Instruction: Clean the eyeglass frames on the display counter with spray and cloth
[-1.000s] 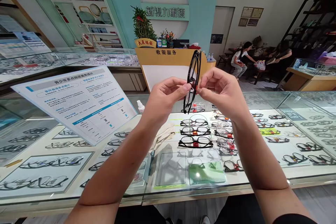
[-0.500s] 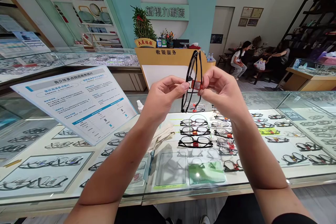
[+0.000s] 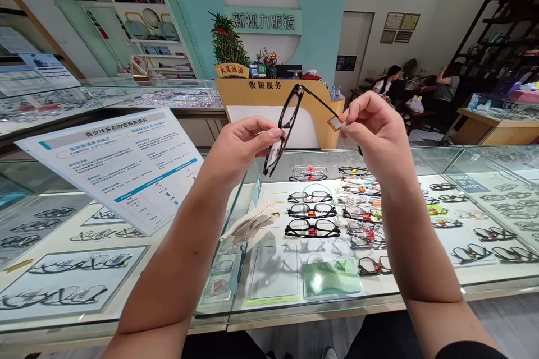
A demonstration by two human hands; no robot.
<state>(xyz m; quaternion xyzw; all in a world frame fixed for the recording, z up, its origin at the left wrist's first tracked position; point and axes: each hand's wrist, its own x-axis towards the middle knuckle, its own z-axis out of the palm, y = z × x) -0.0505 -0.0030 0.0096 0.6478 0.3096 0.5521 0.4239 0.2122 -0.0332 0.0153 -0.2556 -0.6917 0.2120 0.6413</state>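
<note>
Black-framed glasses (image 3: 290,110) are held up above the glass counter, turned nearly side-on. Fingers and thumb of my left hand (image 3: 248,143) pinch the frame front at its lens rim. My right hand (image 3: 374,126) pinches the end of one temple, beside a small orange-edged tag (image 3: 336,122). That temple slants down to the right from the top of the frame. Below the hands, three dark glasses (image 3: 312,228) lie in a column on the counter. A beige cloth (image 3: 252,221) rests left of them.
A printed sheet (image 3: 122,162) stands tilted at the left. Rows of glasses (image 3: 463,254) fill the display counter (image 3: 269,314). A green card (image 3: 330,279) lies near the front edge. Behind are a yellow reception desk (image 3: 322,98) and two seated people at the right.
Both hands have moved apart, the left to the left and the right to the right. One temple has swung open and the frame front now tilts. A seated person has raised an arm.
</note>
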